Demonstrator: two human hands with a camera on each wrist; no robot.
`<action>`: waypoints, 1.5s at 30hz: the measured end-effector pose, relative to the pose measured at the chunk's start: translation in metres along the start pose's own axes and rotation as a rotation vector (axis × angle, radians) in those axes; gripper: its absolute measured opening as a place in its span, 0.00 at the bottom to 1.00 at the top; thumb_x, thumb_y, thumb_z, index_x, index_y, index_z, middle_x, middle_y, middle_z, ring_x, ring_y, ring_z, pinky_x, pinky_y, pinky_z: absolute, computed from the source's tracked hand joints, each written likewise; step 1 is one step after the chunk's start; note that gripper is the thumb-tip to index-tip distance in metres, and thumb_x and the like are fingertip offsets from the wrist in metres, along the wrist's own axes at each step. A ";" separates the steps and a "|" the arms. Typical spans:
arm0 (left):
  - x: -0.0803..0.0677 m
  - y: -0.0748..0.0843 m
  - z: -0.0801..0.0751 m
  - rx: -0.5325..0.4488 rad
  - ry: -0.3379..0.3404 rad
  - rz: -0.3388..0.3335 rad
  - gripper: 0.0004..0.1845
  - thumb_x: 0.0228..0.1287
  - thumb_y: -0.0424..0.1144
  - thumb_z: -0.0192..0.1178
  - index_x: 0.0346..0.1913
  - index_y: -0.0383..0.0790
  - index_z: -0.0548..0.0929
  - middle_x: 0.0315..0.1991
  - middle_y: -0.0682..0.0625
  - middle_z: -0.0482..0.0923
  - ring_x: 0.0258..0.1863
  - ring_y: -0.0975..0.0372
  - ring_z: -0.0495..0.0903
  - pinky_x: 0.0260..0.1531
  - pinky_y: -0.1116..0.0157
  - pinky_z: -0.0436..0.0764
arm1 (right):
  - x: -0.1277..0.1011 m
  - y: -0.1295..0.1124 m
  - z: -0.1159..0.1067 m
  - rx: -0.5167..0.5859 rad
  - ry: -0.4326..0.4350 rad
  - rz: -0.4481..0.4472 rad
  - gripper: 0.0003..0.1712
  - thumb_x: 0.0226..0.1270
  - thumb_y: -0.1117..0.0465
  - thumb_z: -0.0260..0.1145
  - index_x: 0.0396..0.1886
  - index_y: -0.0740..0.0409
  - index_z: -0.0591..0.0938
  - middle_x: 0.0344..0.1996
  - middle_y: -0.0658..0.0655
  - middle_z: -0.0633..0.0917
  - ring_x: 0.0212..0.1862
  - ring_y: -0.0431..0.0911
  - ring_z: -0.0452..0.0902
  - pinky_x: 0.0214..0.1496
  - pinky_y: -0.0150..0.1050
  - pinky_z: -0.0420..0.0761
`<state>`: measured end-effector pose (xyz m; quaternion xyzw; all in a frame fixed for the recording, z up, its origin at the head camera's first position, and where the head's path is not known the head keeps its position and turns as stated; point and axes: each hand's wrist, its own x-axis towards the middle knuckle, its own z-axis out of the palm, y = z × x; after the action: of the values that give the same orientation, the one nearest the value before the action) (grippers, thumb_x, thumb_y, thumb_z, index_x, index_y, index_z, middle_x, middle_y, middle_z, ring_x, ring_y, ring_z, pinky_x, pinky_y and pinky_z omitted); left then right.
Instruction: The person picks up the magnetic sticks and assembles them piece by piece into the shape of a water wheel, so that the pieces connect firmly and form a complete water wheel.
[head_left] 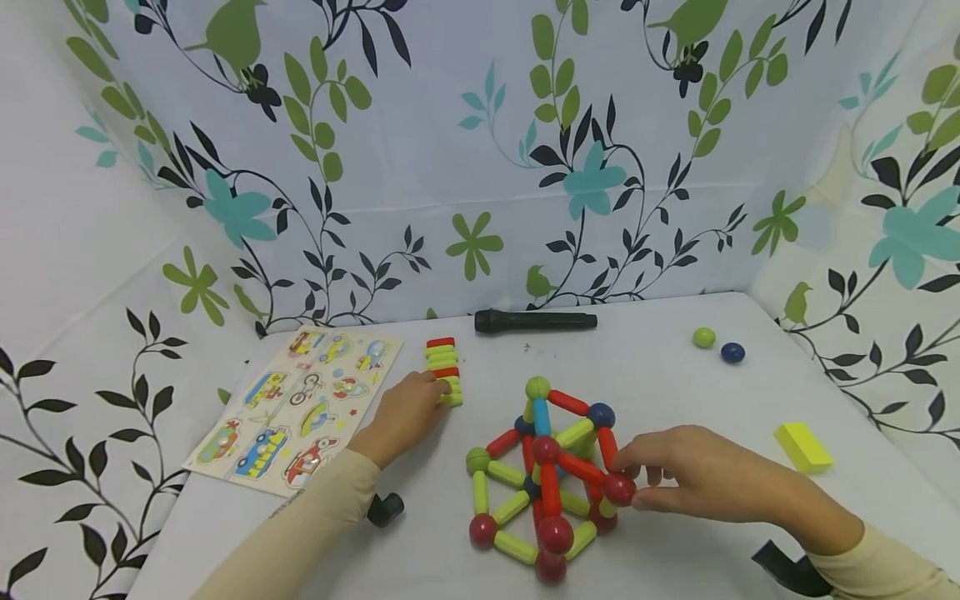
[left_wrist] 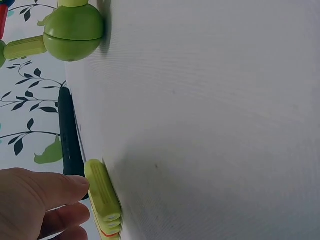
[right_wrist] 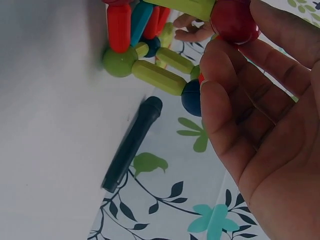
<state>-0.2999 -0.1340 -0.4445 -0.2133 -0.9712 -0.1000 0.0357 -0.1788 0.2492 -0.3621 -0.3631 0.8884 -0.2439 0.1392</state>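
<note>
While left hand (head_left: 405, 417) at sticks (head_left: 444, 371), right hand (head_left: 697, 479) on ball (head_left: 619, 489).

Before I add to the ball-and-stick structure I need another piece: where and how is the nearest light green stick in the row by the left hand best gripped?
Pinch the light green plastic stick at the near end of the row across its middle, from above. It lies flat on the white table with its neighbour against its far side; the left hand is already touching it.
</note>
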 end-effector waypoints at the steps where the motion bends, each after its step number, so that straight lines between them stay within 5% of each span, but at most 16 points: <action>1: 0.000 0.000 0.000 -0.002 -0.004 -0.004 0.12 0.64 0.37 0.70 0.50 0.46 0.88 0.42 0.52 0.82 0.42 0.59 0.78 0.44 0.59 0.83 | 0.000 0.000 0.000 0.000 -0.001 0.000 0.16 0.68 0.46 0.71 0.54 0.33 0.84 0.44 0.33 0.85 0.41 0.31 0.80 0.40 0.35 0.84; 14: 0.002 -0.003 0.008 0.034 -0.060 -0.013 0.12 0.60 0.40 0.74 0.45 0.43 0.88 0.32 0.54 0.77 0.33 0.61 0.73 0.34 0.63 0.79 | -0.001 0.000 0.001 -0.012 -0.008 0.010 0.18 0.68 0.40 0.69 0.55 0.33 0.84 0.45 0.34 0.85 0.41 0.31 0.80 0.40 0.33 0.84; 22: 0.001 -0.003 0.012 -0.051 -0.131 -0.076 0.17 0.61 0.42 0.73 0.51 0.44 0.85 0.38 0.53 0.81 0.35 0.61 0.77 0.42 0.59 0.82 | -0.001 0.001 0.001 -0.009 0.007 -0.007 0.16 0.68 0.44 0.70 0.54 0.34 0.84 0.44 0.34 0.85 0.40 0.30 0.80 0.40 0.35 0.84; 27: -0.011 0.001 0.006 -0.326 -0.107 -0.074 0.16 0.66 0.42 0.70 0.55 0.45 0.86 0.41 0.55 0.82 0.37 0.62 0.77 0.41 0.62 0.81 | 0.000 0.000 0.001 -0.012 0.008 -0.013 0.16 0.68 0.46 0.71 0.54 0.34 0.84 0.44 0.34 0.85 0.40 0.30 0.80 0.40 0.35 0.85; 30: -0.022 0.007 -0.001 -0.577 -0.131 -0.033 0.12 0.67 0.41 0.68 0.52 0.49 0.87 0.39 0.58 0.82 0.37 0.62 0.78 0.35 0.64 0.80 | 0.001 0.000 0.000 -0.010 0.004 -0.011 0.16 0.68 0.45 0.70 0.55 0.34 0.84 0.44 0.34 0.85 0.40 0.30 0.80 0.40 0.35 0.85; 33: -0.031 0.015 -0.006 -0.684 -0.172 0.039 0.09 0.66 0.42 0.68 0.48 0.53 0.86 0.39 0.60 0.83 0.38 0.62 0.79 0.33 0.66 0.79 | 0.000 -0.001 -0.002 -0.008 -0.001 -0.002 0.17 0.69 0.43 0.69 0.55 0.34 0.84 0.45 0.34 0.85 0.40 0.30 0.80 0.41 0.35 0.85; 37: -0.037 0.021 -0.006 -0.663 -0.195 0.108 0.10 0.66 0.42 0.69 0.49 0.55 0.86 0.40 0.63 0.83 0.36 0.63 0.78 0.32 0.67 0.79 | 0.000 -0.001 -0.002 -0.004 -0.007 0.012 0.18 0.68 0.43 0.69 0.55 0.36 0.84 0.46 0.35 0.85 0.40 0.30 0.80 0.41 0.35 0.84; 45: -0.039 0.021 0.000 -0.601 -0.170 0.136 0.11 0.65 0.41 0.69 0.49 0.55 0.86 0.40 0.64 0.83 0.33 0.65 0.77 0.31 0.68 0.79 | -0.001 -0.001 0.002 -0.020 0.014 0.003 0.19 0.69 0.39 0.67 0.55 0.35 0.84 0.44 0.34 0.85 0.44 0.31 0.81 0.41 0.34 0.85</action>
<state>-0.2554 -0.1314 -0.4449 -0.2863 -0.8812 -0.3618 -0.1035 -0.1763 0.2487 -0.3629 -0.3615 0.8922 -0.2374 0.1298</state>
